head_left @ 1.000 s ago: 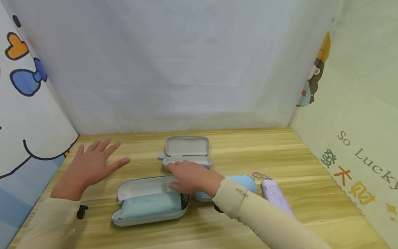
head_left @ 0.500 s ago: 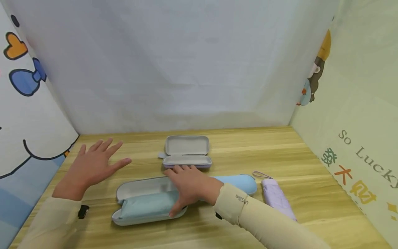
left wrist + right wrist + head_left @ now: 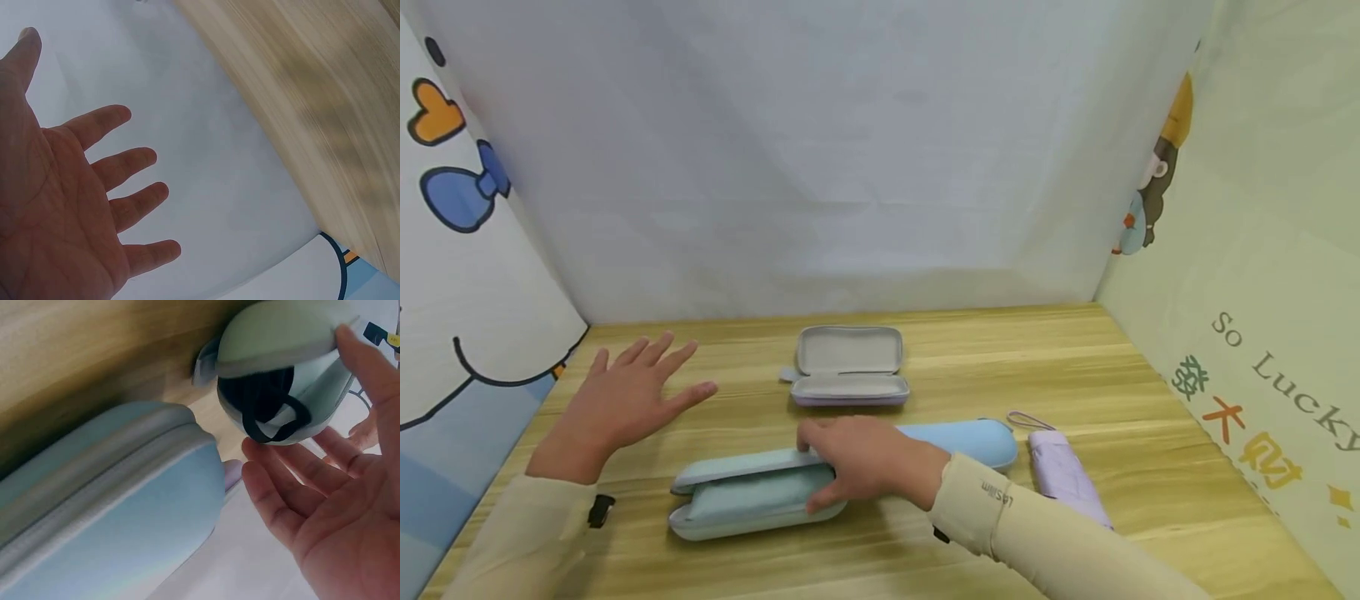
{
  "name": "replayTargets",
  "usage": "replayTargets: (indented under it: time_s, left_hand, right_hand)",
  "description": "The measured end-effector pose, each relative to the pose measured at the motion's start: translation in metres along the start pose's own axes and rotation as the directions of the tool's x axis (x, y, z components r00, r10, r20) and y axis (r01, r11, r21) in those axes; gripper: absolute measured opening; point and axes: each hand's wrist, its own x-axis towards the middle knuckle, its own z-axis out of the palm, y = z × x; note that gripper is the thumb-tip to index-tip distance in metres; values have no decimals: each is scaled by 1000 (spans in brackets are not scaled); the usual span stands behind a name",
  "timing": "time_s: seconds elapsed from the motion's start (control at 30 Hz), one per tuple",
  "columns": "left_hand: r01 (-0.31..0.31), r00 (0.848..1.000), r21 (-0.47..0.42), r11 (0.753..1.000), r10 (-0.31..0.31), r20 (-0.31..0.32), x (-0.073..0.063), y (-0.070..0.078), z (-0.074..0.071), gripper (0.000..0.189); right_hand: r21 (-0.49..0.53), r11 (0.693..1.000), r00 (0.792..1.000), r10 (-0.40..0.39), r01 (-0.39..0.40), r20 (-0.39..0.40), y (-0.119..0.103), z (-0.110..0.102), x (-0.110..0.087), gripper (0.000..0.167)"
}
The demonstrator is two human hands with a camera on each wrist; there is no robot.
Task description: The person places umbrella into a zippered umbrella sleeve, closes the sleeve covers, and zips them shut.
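right grip [image 3: 861, 458] curls over pale green case [image 3: 752, 522], left grip [image 3: 625, 398] splayed

a case [image 3: 737, 468] is mint, the table [image 3: 1000, 358] woodgrained.

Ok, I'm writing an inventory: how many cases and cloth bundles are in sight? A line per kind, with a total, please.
Cases: 3 (green case, purple case, blue case)
Bundles: 2 (green bundle, purple bundle)
Total: 5
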Motion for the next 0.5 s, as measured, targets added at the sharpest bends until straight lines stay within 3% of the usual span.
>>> replayTargets:
  time_s: [0.3,0.5]
  left_hand:
    - [4,1000,11,1000,-4,4,1,-1,2,93]
    - [3,1000,2,1000,-3,10,0,0,2,92]
  right_hand:
    - [-38,996,996,-86,84,-32,0,8,-4,50]
    - [32,991,990,-129,131,-54,3,12,-7,36]
